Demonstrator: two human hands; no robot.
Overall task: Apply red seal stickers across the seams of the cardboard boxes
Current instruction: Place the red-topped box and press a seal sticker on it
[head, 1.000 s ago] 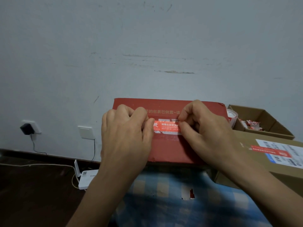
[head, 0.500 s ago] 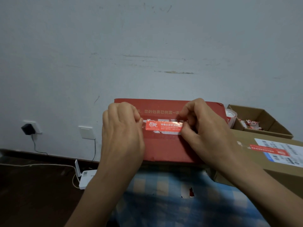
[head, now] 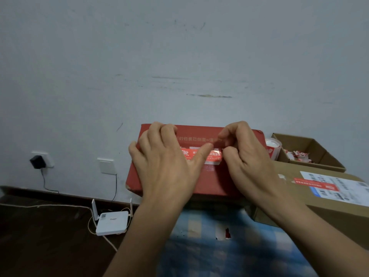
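A red cardboard box (head: 211, 182) lies on a blue checked cloth in front of me, against the wall. A red seal sticker (head: 214, 156) with white print lies across the box's top, partly hidden by my hands. My left hand (head: 165, 162) rests on the box, its thumb stretched out and pressing along the sticker, its fingers bent near the far edge. My right hand (head: 247, 156) has curled fingers that pinch the sticker's right end.
A brown cardboard box (head: 299, 196) with a shipping label and a red sticker (head: 313, 183) lies to the right. Behind it stands an open box (head: 311, 148) of sticker scraps and a roll (head: 272, 146). A white router (head: 111, 222) and cables lie on the dark floor at left.
My left thumb has slid right along the sticker and now presses it flat. The right hand has shifted slightly right and still holds the sticker's right end.
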